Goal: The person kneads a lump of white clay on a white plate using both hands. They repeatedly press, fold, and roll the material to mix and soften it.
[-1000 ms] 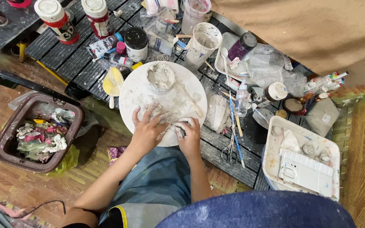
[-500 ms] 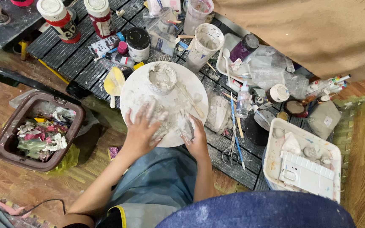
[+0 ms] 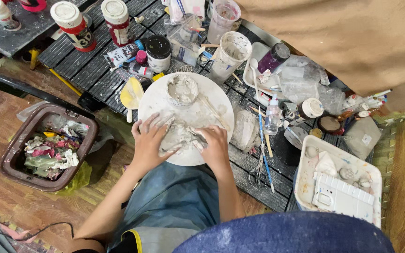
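At the far left a brown bin [image 3: 12,154] full of crumpled scraps sits on the wooden floor, well apart from the work. Next comes the left hand [image 3: 150,138], laid flat with fingers spread on the near left of the round white board [image 3: 162,98], pressing the wet grey clay [image 3: 180,136] rather than gripping anything. The clay lies on the near half of that board, between the two hands and touching both. The right hand [image 3: 214,146] covers its right edge, fingers curled down over the lump — pressing and cupping, nothing held. Behind them, a small bowl-shaped clay piece [image 3: 182,89] stands on the far part of the board. Judging by the posture, the step in hand is shaping the lump by pressure from both sides; the following move would seem to call for even pressure and keeping the mass from sliding off the near rim. Further right lie scissors [image 3: 258,172] on the dark slatted table [image 3: 94,65], then a white tray [image 3: 305,187] — both untouched.
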